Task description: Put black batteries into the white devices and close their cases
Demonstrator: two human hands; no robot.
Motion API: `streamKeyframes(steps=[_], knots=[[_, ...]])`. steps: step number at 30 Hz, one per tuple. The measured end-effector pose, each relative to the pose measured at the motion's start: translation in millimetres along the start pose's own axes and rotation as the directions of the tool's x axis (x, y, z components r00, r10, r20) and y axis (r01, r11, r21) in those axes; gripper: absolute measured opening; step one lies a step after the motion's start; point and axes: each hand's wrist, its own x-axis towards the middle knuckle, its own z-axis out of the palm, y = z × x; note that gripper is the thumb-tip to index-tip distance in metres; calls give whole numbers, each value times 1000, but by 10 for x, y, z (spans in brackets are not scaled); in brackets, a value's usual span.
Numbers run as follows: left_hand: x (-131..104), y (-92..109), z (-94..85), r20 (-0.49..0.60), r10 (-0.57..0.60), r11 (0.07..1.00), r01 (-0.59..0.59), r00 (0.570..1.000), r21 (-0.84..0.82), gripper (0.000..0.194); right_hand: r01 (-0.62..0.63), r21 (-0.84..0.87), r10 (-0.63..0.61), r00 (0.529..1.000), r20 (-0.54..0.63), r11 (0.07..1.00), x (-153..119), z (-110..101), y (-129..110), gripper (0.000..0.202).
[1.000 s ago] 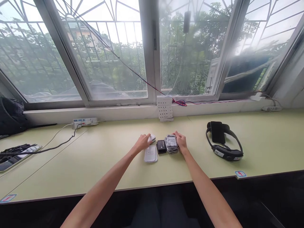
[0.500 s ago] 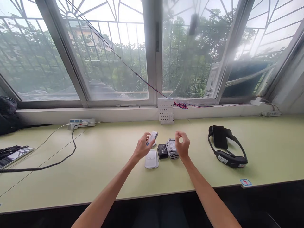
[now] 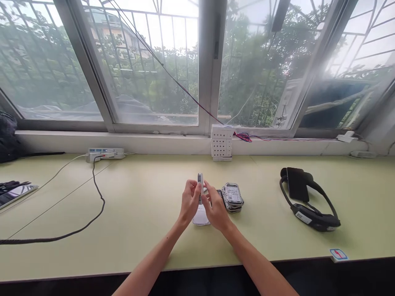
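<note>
Between my two hands a small flat white electronic device stands on edge, its narrow side turned to me. My left hand grips it with the thumb along the near side. My right hand closes on it from the other side, fingertips against its face. Below the hands lie white plastic covers, partly hidden by my fingers. Just behind my right hand, black batteries show only at an edge. Beside them is a stack of similar devices with their labelled inner sides up.
A black headset with a strap rests at the right. White perforated boxes are stacked against the sill. A power strip with a black cable lies at the left. A small sign sits at the table's front edge.
My right hand has moved left from above the device stack to the held device. My left hand has turned the device on edge. The camera view has shifted slightly.
</note>
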Motion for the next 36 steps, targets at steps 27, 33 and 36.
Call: streamKeyframes(steps=[27,33,36], knots=[[-39,-95,-22,173,240,916,-282,955,285,27,32,-34,-25,985,169,999,-28,-114,61,56],[-29,-143,-49,196,257,885,-312,946,347,24,73,-75,-59,983,173,995,-30,-114,83,58],[-26,-159,-51,198,250,883,-307,948,356,23,92,-74,-79,983,164,993,-34,-108,104,58]])
